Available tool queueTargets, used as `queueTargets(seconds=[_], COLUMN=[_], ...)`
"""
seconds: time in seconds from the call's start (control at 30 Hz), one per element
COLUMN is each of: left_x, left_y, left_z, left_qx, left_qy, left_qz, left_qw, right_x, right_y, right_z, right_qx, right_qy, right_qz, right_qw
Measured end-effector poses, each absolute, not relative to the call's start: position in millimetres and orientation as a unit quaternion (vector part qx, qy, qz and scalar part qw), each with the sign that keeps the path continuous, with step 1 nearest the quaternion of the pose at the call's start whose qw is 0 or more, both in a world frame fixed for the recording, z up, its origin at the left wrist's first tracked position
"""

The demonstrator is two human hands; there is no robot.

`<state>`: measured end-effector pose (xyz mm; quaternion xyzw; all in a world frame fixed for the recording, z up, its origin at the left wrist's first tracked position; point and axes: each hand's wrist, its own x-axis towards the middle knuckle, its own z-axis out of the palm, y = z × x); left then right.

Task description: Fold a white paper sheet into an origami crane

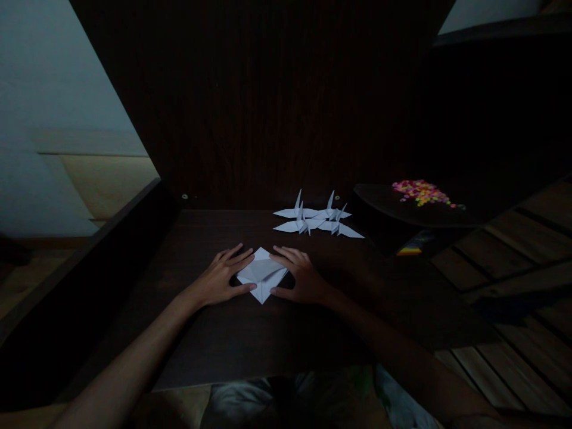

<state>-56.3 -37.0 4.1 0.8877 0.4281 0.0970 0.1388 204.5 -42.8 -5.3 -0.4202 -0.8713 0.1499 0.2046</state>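
Observation:
A white sheet of paper (263,274), folded into a diamond with creases and a raised flap across it, lies on the dark table in the head view. My left hand (223,275) rests at its left side, fingers stretched out and the thumb on the lower left edge. At the right side my right hand (301,277) mirrors this, fingertips on the upper right edge and thumb near the lower right edge. Both hands have thumb and fingers spread apart and touch the paper from above. Just behind the right hand stand several folded white paper cranes (298,225), wings overlapping.
The dark wooden table (214,351) has a raised side board (89,268) on the left and a tall back panel (268,107). To the right, a rounded shelf (379,199) bears a pile of small pink and yellow pieces (422,192). Wooden slats (496,244) show at far right.

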Motion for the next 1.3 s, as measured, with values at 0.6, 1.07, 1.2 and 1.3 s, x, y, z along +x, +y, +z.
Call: queueTargets(seconds=[0.6,1.07,1.2,1.3], left_x=[-58,-56,-56,-55], left_y=[-39,-41,-41,-40], left_z=[-4,-2,-3,-5], left_qx=[0.910,0.918,0.913,0.913], left_qy=[0.393,0.380,0.389,0.391], left_qz=[0.077,0.059,0.064,0.068], left_qw=[0.110,0.099,0.099,0.094], right_x=[203,190,189,188], right_y=[-46,-53,-55,-57], right_z=[-4,-15,-14,-15], right_qx=[-0.325,-0.382,-0.391,-0.391], right_qy=[-0.927,-0.902,-0.897,-0.894], right_qz=[0.105,0.089,0.099,0.100], right_qw=[0.157,0.182,0.182,0.192])
